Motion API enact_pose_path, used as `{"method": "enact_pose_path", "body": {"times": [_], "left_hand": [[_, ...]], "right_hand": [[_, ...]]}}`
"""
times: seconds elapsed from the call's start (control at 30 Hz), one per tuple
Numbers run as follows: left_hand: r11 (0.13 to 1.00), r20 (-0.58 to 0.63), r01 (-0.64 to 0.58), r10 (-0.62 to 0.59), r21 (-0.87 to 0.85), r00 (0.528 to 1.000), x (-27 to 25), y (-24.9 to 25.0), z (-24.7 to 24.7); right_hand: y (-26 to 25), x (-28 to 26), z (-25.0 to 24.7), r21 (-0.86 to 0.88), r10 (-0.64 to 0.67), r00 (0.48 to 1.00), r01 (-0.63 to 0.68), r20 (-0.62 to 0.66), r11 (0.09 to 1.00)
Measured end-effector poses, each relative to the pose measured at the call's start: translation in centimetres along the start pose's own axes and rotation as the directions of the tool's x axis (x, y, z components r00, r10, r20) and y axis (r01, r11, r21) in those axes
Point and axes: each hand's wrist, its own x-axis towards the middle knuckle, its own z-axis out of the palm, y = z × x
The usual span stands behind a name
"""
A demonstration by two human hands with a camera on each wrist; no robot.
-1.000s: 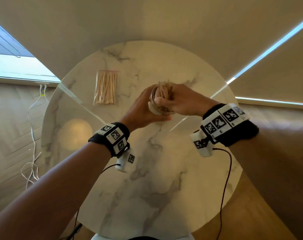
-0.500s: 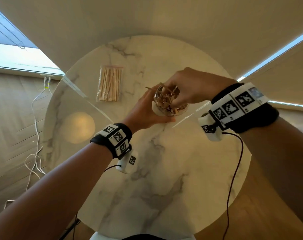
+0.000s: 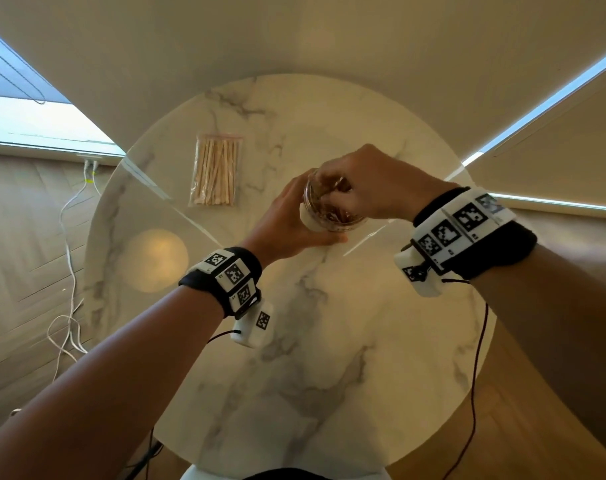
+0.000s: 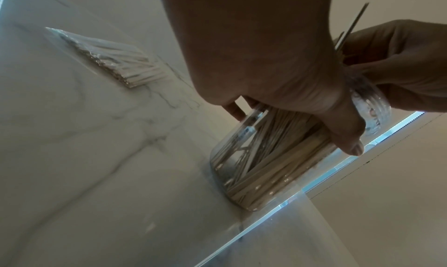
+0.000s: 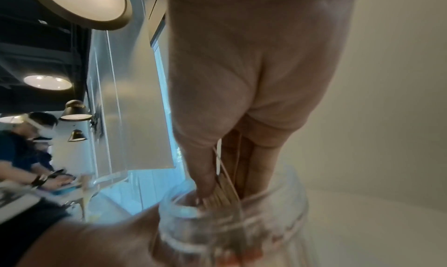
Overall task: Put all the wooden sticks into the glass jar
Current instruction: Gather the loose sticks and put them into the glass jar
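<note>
Near the centre of the frame, the left hand (image 3: 287,220) wraps round the glass jar (image 4: 271,162) to steady it upright on the marble table (image 3: 329,358), so the right hand (image 3: 374,181) can press its fingertips (image 5: 205,185) onto the wooden sticks (image 4: 266,156) at the mouth. The sticks are pale and thin, crisscrossed inside the clear glass. A clear packet of sticks (image 3: 218,169) lies unopened at upper left.

R hand's fingertips (image 3: 329,194) hidden in jar (image 3: 332,216) mouth; jar blurred in R wrist view.

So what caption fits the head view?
Left hand steadies glass jar while right hand tucks in wooden sticks.
</note>
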Motion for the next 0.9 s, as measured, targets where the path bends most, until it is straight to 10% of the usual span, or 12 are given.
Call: {"method": "enact_pose_path", "body": {"times": [0.5,0.7,0.9], "left_hand": [[1.000,-0.022,-0.008,0.009,0.009,1.000,0.1,-0.5,0.2],[1.000,-0.017,0.006,-0.006,0.009,1.000,0.1,-0.6,0.3],[1.000,-0.029,-0.003,0.003,-0.018,1.000,0.2,-0.4,0.2]], "right_hand": [[0.1,-0.1,-1.5,-0.050,0.119,0.990,-0.115,0.075,0.992],[0.5,0.4,2.3,0.042,0.236,0.946,-0.232,-0.222,0.972],[-0.6,0.0,3.4,0.174,0.144,0.969,-0.110,-0.199,0.979]]}}
